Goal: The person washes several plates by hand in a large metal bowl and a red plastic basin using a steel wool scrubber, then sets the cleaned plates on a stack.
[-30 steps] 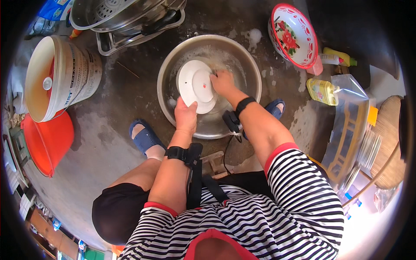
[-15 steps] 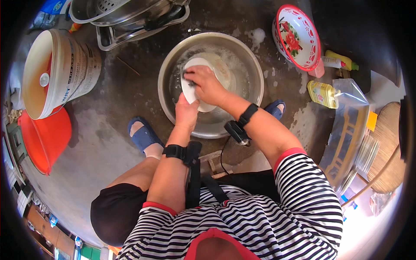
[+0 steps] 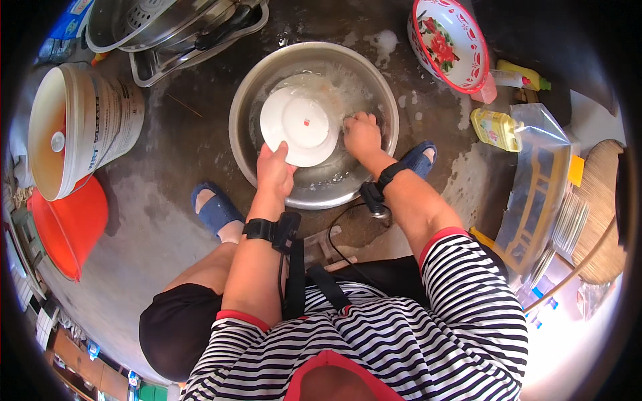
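A wide metal basin [image 3: 242, 148] stands on the floor between my feet, with sudsy water in it. Over the basin, my left hand [image 3: 275, 172] grips the near edge of a white plate [image 3: 284, 123], thumb on top. The plate lies tilted, a small red mark at its middle. Beyond its far rim a pale round shape shows in the water, too unclear to name. My right hand [image 3: 363, 136] is closed to the right of the plate, inside the basin and apart from the plate. A small greyish bit shows at its fingertips, mostly hidden by the fingers.
A red-and-white floral enamel basin [image 3: 473, 57] and a yellow detergent bottle [image 3: 495, 129] stand to the right. At the left are a white bucket [image 3: 83, 130] and a red tub [image 3: 77, 224]. Metal pans [image 3: 194, 33] are stacked at the far left.
My right hand has come off the plate and moved right. The plate has turned its marked side up in my left hand. The whole view has shifted slightly.
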### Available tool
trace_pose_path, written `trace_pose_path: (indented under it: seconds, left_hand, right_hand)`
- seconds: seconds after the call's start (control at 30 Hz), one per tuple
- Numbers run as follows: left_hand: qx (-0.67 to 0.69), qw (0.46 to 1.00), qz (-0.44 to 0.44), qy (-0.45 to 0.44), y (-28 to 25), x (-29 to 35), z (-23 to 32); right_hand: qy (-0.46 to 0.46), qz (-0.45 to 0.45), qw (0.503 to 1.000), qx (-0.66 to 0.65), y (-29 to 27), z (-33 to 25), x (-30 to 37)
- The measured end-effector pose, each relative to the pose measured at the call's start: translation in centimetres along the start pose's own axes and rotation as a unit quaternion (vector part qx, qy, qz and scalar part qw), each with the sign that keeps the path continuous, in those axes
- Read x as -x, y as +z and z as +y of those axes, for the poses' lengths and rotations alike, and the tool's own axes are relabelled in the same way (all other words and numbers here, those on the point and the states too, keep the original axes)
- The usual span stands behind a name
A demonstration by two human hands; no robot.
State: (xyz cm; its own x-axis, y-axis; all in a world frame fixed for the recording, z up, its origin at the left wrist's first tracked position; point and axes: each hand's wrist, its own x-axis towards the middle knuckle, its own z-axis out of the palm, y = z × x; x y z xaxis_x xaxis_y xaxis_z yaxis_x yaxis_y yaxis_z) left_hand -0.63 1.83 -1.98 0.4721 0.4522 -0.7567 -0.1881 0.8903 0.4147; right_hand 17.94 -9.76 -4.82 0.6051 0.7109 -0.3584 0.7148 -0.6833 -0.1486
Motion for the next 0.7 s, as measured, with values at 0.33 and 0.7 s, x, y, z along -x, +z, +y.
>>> trace_pose_path:
  seconds: [0.33, 0.7]
  left_hand:
    - [-0.044, 0.998, 0.049, 0.017, -0.4, 0.1, -0.2]
    - [-0.038, 0.996, 0.076, 0.014, -0.3, -0.2, -0.4]
  right_hand:
    - [-0.106, 0.140, 0.961, -0.214, -0.1, -6.9, -1.8]
    - [-0.231, 0.056, 0.942, -0.239, -1.0, -4.4, 1.7]
